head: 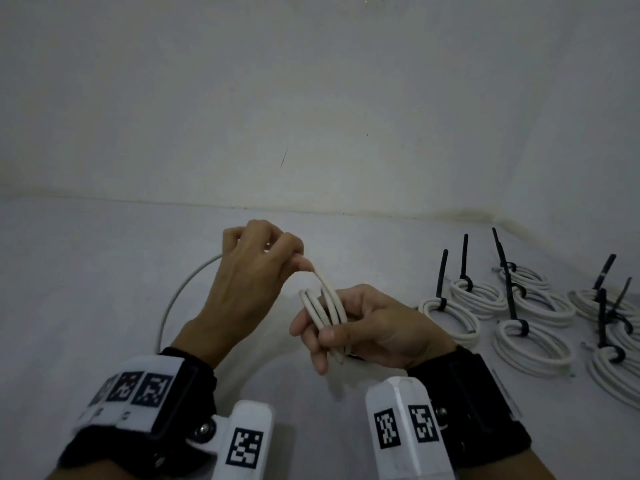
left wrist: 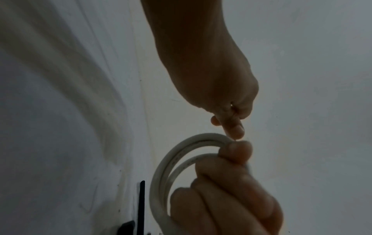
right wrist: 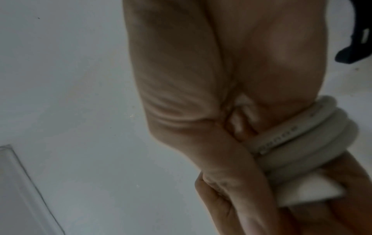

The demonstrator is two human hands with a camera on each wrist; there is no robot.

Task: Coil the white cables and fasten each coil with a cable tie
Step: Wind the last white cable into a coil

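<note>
My right hand grips a small coil of white cable in its curled fingers, thumb pressed on the loops. My left hand, just up and to the left, pinches the same cable where it arches over into the coil. The loose length curves away left and down to the table. In the left wrist view the left fingertips meet the coil above the right hand. The right wrist view shows three loops lying across the right hand.
Several finished white coils fastened with black cable ties lie on the white table to the right, reaching the right edge of the view. A white wall stands behind. A black tie shows beside the coil in the left wrist view.
</note>
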